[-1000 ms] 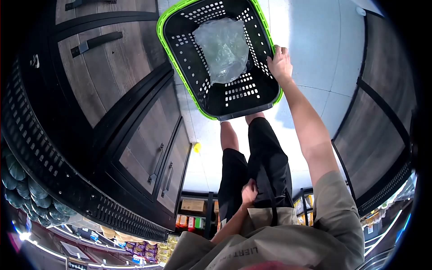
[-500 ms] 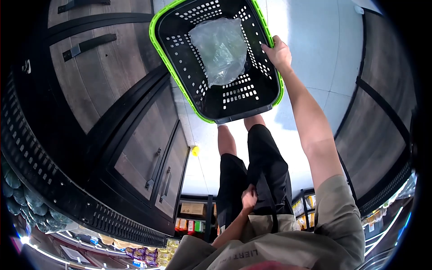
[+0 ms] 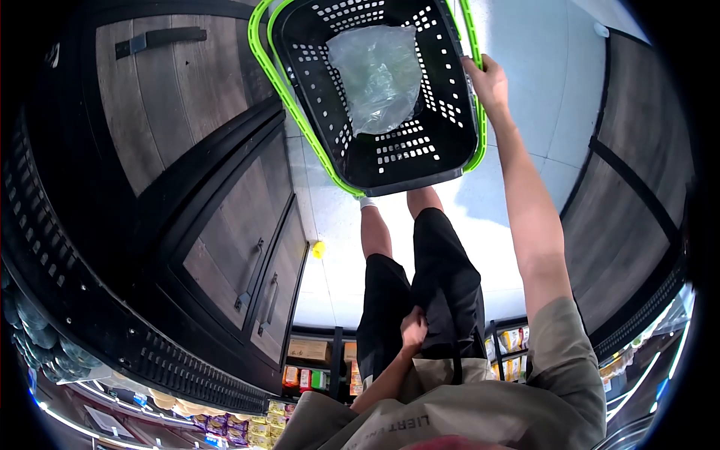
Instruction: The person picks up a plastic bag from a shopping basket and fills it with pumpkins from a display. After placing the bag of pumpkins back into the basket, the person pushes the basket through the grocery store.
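Note:
A black shopping basket [image 3: 405, 169] with perforated walls is held out in front of my legs. Its bright green handle [image 3: 309, 154] stands a little apart from the rim on the left. My right hand [image 3: 489, 84] is closed around the green handle on the basket's right side. Inside the basket lies a clear plastic bag [image 3: 375, 79]; it looks faintly green, and its contents cannot be made out. My left hand [image 3: 414, 330] is closed low against the front of my black shorts [image 3: 448, 277]. Whatever it grips, if anything, is hidden.
Dark wood-panelled cabinets [image 3: 229, 225] with black handles line the left side, and another cabinet [image 3: 634, 202] stands on the right. A small yellow object [image 3: 318, 250] lies on the pale tiled floor [image 3: 555, 112]. Shelves of packaged goods [image 3: 304, 377] are behind my legs.
The basket has shifted slightly right and up in the view. Its green handle has parted from the rim, and my right hand has moved right with it. My left hand stays nearly still.

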The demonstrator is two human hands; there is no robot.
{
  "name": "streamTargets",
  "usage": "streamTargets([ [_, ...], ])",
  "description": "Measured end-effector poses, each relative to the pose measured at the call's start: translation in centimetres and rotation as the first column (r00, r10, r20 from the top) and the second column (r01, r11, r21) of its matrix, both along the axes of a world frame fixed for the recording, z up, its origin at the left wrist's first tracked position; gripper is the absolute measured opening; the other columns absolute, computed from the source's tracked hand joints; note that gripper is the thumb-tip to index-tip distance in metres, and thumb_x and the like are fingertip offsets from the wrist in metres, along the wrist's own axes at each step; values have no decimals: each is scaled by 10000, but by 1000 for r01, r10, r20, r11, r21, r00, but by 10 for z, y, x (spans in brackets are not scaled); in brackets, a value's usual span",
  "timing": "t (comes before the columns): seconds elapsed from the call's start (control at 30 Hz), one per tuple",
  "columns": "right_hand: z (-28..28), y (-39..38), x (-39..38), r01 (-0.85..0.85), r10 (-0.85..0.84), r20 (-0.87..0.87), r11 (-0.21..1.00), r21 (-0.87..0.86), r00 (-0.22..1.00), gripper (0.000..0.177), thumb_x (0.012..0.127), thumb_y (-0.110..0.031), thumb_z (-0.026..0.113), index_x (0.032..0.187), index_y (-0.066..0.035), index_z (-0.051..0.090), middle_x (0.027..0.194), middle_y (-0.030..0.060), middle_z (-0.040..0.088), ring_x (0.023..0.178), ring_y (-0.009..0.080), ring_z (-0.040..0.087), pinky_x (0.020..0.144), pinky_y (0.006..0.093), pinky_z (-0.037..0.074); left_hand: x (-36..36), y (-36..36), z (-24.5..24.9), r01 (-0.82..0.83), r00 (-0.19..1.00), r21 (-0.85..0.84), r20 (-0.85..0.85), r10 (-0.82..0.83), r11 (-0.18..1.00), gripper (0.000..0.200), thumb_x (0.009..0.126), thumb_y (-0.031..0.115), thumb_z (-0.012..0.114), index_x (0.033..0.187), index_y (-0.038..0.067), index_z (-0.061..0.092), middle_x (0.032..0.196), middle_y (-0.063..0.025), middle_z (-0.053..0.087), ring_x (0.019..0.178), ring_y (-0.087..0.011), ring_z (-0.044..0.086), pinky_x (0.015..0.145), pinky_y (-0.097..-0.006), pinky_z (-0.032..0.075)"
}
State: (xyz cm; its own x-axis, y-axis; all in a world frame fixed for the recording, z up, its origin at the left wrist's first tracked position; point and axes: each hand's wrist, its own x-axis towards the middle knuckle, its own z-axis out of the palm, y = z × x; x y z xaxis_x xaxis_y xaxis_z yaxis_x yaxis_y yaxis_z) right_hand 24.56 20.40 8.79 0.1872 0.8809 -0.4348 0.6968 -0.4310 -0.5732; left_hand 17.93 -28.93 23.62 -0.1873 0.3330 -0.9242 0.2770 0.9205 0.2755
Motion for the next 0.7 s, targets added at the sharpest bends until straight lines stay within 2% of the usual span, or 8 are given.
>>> streamTargets([
  [0.13, 10, 10, -7, 96, -80, -149, 990, 105, 986, 376, 730, -346, 558, 677, 26, 528, 528, 65, 480, 522, 126, 430, 510, 302, 378, -2, -6, -1, -7, 1000, -10, 21, 7, 1000, 70, 797, 95, 448, 802, 58, 507, 699, -201, 562, 699, -387, 550, 606, -446, 425],
  [0.23, 26, 24, -10, 84, -55, -191, 986, 146, 980, 322, 765, -319, 583, 724, 0, 573, 594, 8, 497, 541, 80, 434, 503, 245, 359, -4, -10, 0, -7, 999, -20, 35, 8, 1000, 76, 802, 100, 444, 809, 57, 506, 709, -203, 566, 710, -392, 549, 611, -450, 424],
  [0.43, 116, 38, -29, 91, 26, -288, 919, 385, 957, 289, 790, -297, 590, 793, -8, 591, 627, -14, 491, 579, 70, 443, 531, 216, 348, -9, -17, 2, 14, 999, -31, 35, -13, 999, 80, 803, 109, 447, 828, 52, 498, 729, -206, 576, 725, -395, 552, 625, -459, 427],
  [0.5, 160, 41, -37, 18, 86, -217, 899, 437, 972, 248, 775, -276, 599, 813, -30, 589, 599, -11, 469, 582, 56, 448, 521, 222, 345, -11, -15, -1, 30, 999, 3, 22, -31, 1000, 81, 803, 112, 450, 834, 52, 495, 735, -204, 579, 726, -395, 554, 629, -462, 428],
  [0.57, 222, 24, -79, -242, 183, 162, 809, 536, 970, 141, 695, -124, 587, 679, 12, 553, 589, 141, 570, 622, 293, 592, 595, 335, 464, -16, -14, 1, 74, 997, -43, 40, -73, 996, 87, 805, 123, 455, 850, 58, 491, 753, -198, 587, 737, -389, 561, 640, -460, 436],
  [0.6, 259, 12, -105, -262, 161, 302, 907, 330, 940, 178, 711, -122, 569, 819, 20, 570, 737, 185, 585, 798, 320, 587, 728, 350, 467, -20, -12, 2, 71, 997, -32, 38, -70, 997, 87, 805, 123, 455, 850, 58, 491, 753, -198, 587, 737, -389, 561, 640, -460, 436],
  [0.63, 267, 8, -102, -262, 158, 302, 902, 342, 940, 178, 711, -122, 569, 819, 20, 570, 737, 185, 585, 798, 320, 587, 728, 350, 467, -23, -12, 2, 83, 996, -44, 41, -81, 996, 91, 807, 130, 457, 852, 59, 489, 759, -195, 589, 744, -386, 564, 645, -461, 438],
  [0.7, 277, -2, -90, -714, 596, 413, 656, 244, 688, 209, 753, -242, 599, 784, -39, 560, 558, 47, 454, 526, 114, 467, 502, 249, 350, -31, -11, 3, 102, 994, -43, 40, -100, 994, 95, 808, 137, 460, 855, 59, 488, 765, -193, 592, 752, -383, 566, 650, -461, 440],
])
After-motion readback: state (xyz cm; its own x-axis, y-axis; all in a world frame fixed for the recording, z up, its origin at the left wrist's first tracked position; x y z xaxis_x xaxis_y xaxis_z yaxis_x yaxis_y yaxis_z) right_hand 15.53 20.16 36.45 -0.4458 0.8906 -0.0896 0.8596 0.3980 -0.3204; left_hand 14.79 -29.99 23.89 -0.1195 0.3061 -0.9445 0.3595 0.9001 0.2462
